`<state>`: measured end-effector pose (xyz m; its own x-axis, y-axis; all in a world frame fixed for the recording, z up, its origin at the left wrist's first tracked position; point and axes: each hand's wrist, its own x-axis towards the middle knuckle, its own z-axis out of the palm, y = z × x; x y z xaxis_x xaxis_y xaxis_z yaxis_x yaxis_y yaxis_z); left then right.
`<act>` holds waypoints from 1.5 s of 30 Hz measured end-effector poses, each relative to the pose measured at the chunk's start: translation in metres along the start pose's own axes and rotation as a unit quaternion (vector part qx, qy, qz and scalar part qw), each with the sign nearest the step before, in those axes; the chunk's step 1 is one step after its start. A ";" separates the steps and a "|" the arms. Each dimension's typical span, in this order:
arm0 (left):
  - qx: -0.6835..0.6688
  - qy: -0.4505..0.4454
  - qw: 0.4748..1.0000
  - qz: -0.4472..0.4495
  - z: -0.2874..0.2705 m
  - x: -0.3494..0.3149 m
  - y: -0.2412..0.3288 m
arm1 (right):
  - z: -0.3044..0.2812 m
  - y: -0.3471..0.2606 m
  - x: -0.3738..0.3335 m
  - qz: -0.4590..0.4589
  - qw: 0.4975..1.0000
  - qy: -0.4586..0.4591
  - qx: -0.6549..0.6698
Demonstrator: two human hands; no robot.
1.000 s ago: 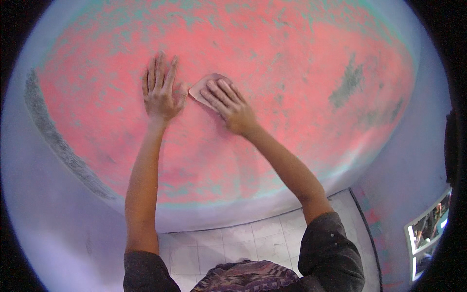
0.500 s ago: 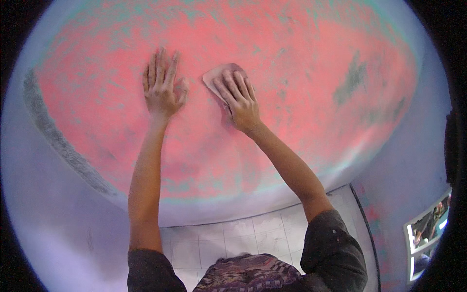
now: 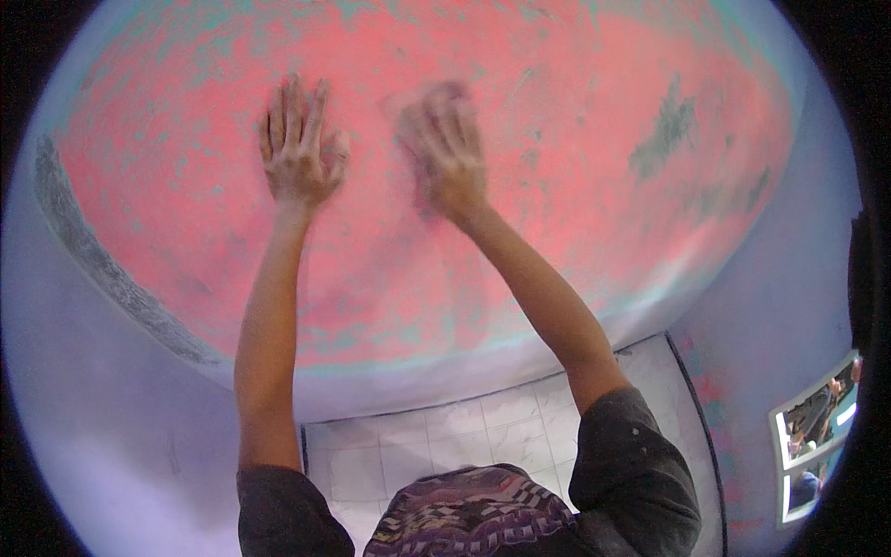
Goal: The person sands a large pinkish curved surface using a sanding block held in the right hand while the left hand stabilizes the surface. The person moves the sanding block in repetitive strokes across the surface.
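Observation:
A large wall [image 3: 594,186] with worn pink paint and greenish flecks spreads in front of me. My left hand [image 3: 299,153] lies flat on it with the fingers stretched out and nothing in them. To its right, my right hand [image 3: 447,162] presses a folded piece of sandpaper [image 3: 452,91] against the pink surface. Motion smears that hand and the paper. The paper's outer edge shows faintly beyond the fingertips; the rest is hidden under the palm. Both arms reach up the wall.
A greenish-grey patch [image 3: 664,139] marks the wall on the right, and a dark rough band [image 3: 83,241] runs down its left side. Pale floor tiles [image 3: 445,434] show below. At the far right a white-framed pane [image 3: 819,422] is set in the bluish side wall [image 3: 733,343].
My right hand has moved slightly up the wall with the sandpaper and is now blurred. My left hand appears a little higher and farther left, still flat, as the whole view has shifted slightly.

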<state>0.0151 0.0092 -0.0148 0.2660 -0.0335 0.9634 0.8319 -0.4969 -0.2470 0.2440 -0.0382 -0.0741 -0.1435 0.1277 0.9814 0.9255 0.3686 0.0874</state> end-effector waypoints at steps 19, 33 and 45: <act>-0.014 0.002 1.000 0.015 0.004 0.003 0.004 | -0.020 0.028 0.024 -0.120 0.988 -0.080 0.058; 0.001 -0.019 1.000 0.000 0.008 -0.001 0.008 | -0.003 0.003 -0.003 -0.086 0.993 -0.074 0.042; -0.012 -0.017 1.000 0.006 0.007 0.002 0.020 | -0.039 0.079 0.034 0.094 0.969 0.221 -0.062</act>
<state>0.0356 0.0052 -0.0182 0.2936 -0.0100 0.9559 0.8169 -0.5167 -0.2564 0.3257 -0.0404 -0.0274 0.1711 -0.2337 0.9571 0.9594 0.2606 -0.1078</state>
